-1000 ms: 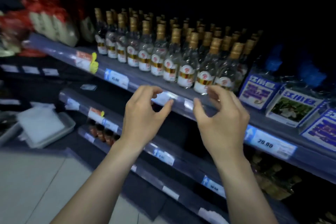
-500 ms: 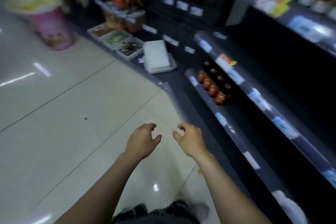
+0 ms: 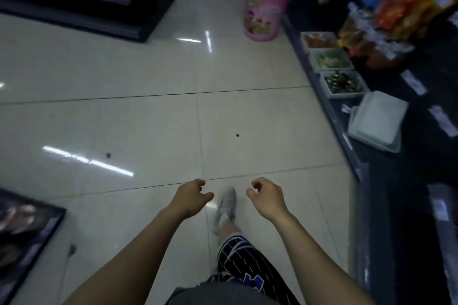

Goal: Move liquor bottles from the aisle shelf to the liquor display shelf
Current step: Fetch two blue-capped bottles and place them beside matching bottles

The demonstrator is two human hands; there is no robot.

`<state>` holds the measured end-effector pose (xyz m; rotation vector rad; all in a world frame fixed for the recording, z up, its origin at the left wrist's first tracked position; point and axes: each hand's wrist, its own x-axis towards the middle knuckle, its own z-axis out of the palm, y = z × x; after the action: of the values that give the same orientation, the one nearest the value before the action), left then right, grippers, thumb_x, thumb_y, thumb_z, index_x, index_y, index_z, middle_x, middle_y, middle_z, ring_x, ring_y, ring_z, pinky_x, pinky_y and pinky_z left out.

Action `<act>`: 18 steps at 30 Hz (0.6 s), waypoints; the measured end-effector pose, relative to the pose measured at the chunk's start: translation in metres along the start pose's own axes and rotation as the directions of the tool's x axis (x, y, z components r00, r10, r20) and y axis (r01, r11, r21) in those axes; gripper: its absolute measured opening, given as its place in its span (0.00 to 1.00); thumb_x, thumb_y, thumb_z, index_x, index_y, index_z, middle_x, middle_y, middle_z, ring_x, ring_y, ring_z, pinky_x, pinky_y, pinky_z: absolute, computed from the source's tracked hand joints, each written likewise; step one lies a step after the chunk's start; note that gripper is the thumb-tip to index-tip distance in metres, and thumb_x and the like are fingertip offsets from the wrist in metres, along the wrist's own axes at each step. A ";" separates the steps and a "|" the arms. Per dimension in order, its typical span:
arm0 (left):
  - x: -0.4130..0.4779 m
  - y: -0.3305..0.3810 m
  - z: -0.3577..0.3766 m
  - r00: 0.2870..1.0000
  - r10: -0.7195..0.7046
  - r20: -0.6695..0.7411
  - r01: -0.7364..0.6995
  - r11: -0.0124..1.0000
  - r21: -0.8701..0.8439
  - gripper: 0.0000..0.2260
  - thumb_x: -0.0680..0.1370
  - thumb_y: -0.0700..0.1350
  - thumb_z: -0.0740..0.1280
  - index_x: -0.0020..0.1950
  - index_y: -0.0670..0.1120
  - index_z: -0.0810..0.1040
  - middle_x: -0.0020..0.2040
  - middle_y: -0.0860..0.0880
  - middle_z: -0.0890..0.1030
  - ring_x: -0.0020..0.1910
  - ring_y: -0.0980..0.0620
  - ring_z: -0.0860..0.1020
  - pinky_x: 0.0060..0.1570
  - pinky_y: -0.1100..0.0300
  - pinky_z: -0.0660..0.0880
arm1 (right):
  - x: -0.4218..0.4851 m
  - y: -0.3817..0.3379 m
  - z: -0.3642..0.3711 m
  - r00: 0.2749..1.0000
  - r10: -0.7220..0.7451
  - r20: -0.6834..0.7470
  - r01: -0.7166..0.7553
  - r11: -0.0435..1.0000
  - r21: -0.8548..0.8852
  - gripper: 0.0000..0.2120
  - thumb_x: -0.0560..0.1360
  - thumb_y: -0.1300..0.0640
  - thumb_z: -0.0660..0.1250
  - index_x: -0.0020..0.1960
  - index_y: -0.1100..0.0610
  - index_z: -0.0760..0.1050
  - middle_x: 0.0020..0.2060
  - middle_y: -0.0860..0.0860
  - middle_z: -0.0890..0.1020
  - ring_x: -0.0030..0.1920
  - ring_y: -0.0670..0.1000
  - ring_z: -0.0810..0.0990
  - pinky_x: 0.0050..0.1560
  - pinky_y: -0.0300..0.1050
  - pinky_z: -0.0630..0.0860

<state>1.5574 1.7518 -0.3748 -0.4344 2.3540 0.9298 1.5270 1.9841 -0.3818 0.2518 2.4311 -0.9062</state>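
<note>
View swung down to floor [image 3: 148, 119], left hand [image 3: 189, 198] and right hand [image 3: 267, 197] empty, fingers [image 3: 198, 183] loosely curled

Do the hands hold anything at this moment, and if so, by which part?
Nothing is held. The left hand and the right hand are both empty, fingers loosely curled, above the tiled floor.

floor tiles [image 3: 148, 69]: glossy, smooth | snack bags [image 3: 406, 0]: shiny plastic

Tub [image 3: 269, 0] on floor [image 3: 148, 119] ahead, trays [image 3: 332, 62] along shelf base [image 3: 329, 116] on right, shoe [image 3: 225, 208] between hands
</note>
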 end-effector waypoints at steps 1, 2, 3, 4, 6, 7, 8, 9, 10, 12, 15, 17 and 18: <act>0.013 -0.009 -0.019 1.000 -0.025 -0.016 0.025 0.999 -0.027 0.28 0.78 0.55 0.70 0.74 0.43 0.72 0.68 0.43 0.79 0.66 0.46 0.77 0.62 0.59 0.70 | 0.023 -0.023 0.005 0.999 -0.030 0.024 0.030 0.999 -0.026 0.19 0.78 0.50 0.71 0.66 0.57 0.80 0.61 0.52 0.84 0.57 0.50 0.81 0.55 0.35 0.68; 0.026 -0.018 -0.039 0.998 -0.049 -0.036 0.047 0.997 -0.054 0.28 0.78 0.54 0.70 0.74 0.43 0.72 0.68 0.43 0.79 0.66 0.47 0.77 0.61 0.59 0.70 | 0.048 -0.046 0.010 0.997 -0.055 0.054 0.058 0.997 -0.045 0.20 0.78 0.50 0.71 0.67 0.57 0.80 0.62 0.52 0.83 0.60 0.51 0.81 0.56 0.35 0.68; 0.041 -0.027 -0.060 0.996 -0.073 -0.058 0.068 0.995 -0.079 0.28 0.78 0.54 0.70 0.74 0.43 0.72 0.67 0.43 0.79 0.65 0.47 0.77 0.61 0.60 0.71 | 0.073 -0.070 0.015 0.993 -0.075 0.089 0.081 0.995 -0.063 0.21 0.77 0.49 0.71 0.68 0.57 0.79 0.63 0.53 0.83 0.62 0.52 0.80 0.57 0.36 0.68; 0.055 -0.035 -0.083 0.992 -0.098 -0.077 0.090 0.991 -0.099 0.28 0.78 0.55 0.70 0.74 0.44 0.72 0.67 0.43 0.79 0.65 0.47 0.78 0.60 0.60 0.71 | 0.098 -0.095 0.022 0.987 -0.092 0.131 0.104 0.991 -0.088 0.22 0.77 0.49 0.71 0.68 0.57 0.78 0.64 0.53 0.82 0.63 0.53 0.80 0.58 0.37 0.69; 0.084 -0.052 -0.130 0.981 -0.160 -0.108 0.145 0.980 -0.133 0.28 0.78 0.55 0.70 0.75 0.44 0.72 0.67 0.44 0.80 0.64 0.47 0.78 0.59 0.60 0.71 | 0.147 -0.147 0.037 0.965 -0.120 0.232 0.160 0.974 -0.162 0.22 0.78 0.48 0.70 0.68 0.57 0.78 0.64 0.54 0.82 0.63 0.55 0.79 0.58 0.39 0.71; 0.096 -0.061 -0.154 0.973 -0.197 -0.120 0.178 0.972 -0.152 0.28 0.78 0.55 0.70 0.75 0.44 0.71 0.67 0.44 0.79 0.64 0.46 0.78 0.59 0.59 0.71 | 0.170 -0.174 0.046 0.949 -0.129 0.287 0.190 0.962 -0.196 0.22 0.78 0.48 0.69 0.68 0.57 0.78 0.64 0.54 0.82 0.63 0.55 0.79 0.59 0.41 0.72; 0.107 -0.069 -0.178 0.963 -0.236 -0.130 0.212 0.962 -0.175 0.28 0.78 0.55 0.69 0.75 0.44 0.71 0.67 0.44 0.79 0.64 0.46 0.78 0.58 0.59 0.71 | 0.190 -0.202 0.055 0.930 -0.132 0.344 0.219 0.949 -0.226 0.23 0.78 0.47 0.69 0.69 0.57 0.77 0.65 0.55 0.81 0.63 0.56 0.79 0.59 0.42 0.73; 0.117 -0.077 -0.201 0.952 -0.273 -0.139 0.243 0.950 -0.198 0.28 0.78 0.55 0.69 0.75 0.45 0.70 0.67 0.44 0.79 0.64 0.46 0.78 0.59 0.59 0.71 | 0.208 -0.232 0.063 0.909 -0.134 0.395 0.246 0.937 -0.249 0.24 0.78 0.47 0.69 0.70 0.57 0.76 0.66 0.55 0.80 0.64 0.56 0.79 0.60 0.43 0.73; 0.126 -0.086 -0.223 0.941 -0.305 -0.149 0.269 0.938 -0.220 0.29 0.78 0.55 0.69 0.76 0.45 0.70 0.68 0.44 0.79 0.64 0.46 0.77 0.59 0.59 0.72 | 0.224 -0.262 0.071 0.890 -0.138 0.434 0.272 0.925 -0.265 0.26 0.78 0.46 0.69 0.72 0.57 0.75 0.67 0.56 0.79 0.65 0.56 0.78 0.60 0.43 0.73; 0.143 -0.104 -0.266 0.915 -0.364 -0.174 0.308 0.908 -0.283 0.29 0.78 0.55 0.69 0.76 0.45 0.70 0.68 0.44 0.78 0.64 0.46 0.77 0.58 0.60 0.71 | 0.253 -0.322 0.087 0.857 -0.165 0.489 0.335 0.899 -0.283 0.27 0.78 0.45 0.68 0.74 0.56 0.73 0.69 0.56 0.78 0.65 0.56 0.78 0.60 0.44 0.73; 0.164 -0.135 -0.321 0.873 -0.447 -0.196 0.346 0.850 -0.397 0.30 0.78 0.56 0.70 0.77 0.45 0.68 0.69 0.44 0.77 0.64 0.46 0.77 0.54 0.61 0.70 | 0.288 -0.406 0.110 0.816 -0.228 0.532 0.432 0.852 -0.297 0.28 0.78 0.45 0.68 0.75 0.55 0.71 0.67 0.56 0.79 0.63 0.56 0.79 0.57 0.44 0.73; 0.183 -0.157 -0.354 0.844 -0.496 -0.202 0.366 0.810 -0.458 0.31 0.78 0.56 0.70 0.77 0.45 0.68 0.69 0.44 0.77 0.64 0.46 0.77 0.55 0.61 0.70 | 0.313 -0.456 0.127 0.794 -0.245 0.557 0.470 0.827 -0.307 0.29 0.78 0.45 0.68 0.75 0.55 0.70 0.65 0.55 0.80 0.61 0.56 0.79 0.57 0.45 0.74; 0.196 -0.169 -0.373 0.833 -0.513 -0.207 0.369 0.795 -0.482 0.31 0.78 0.55 0.70 0.77 0.45 0.68 0.70 0.44 0.77 0.65 0.46 0.77 0.56 0.61 0.71 | 0.328 -0.480 0.138 0.781 -0.249 0.572 0.491 0.811 -0.317 0.29 0.78 0.46 0.68 0.75 0.55 0.70 0.64 0.55 0.80 0.61 0.56 0.80 0.57 0.45 0.75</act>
<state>1.3412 1.3535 -0.3587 -1.3615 2.1465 1.1972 1.1421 1.5272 -0.3796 -0.6126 2.1205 -0.4408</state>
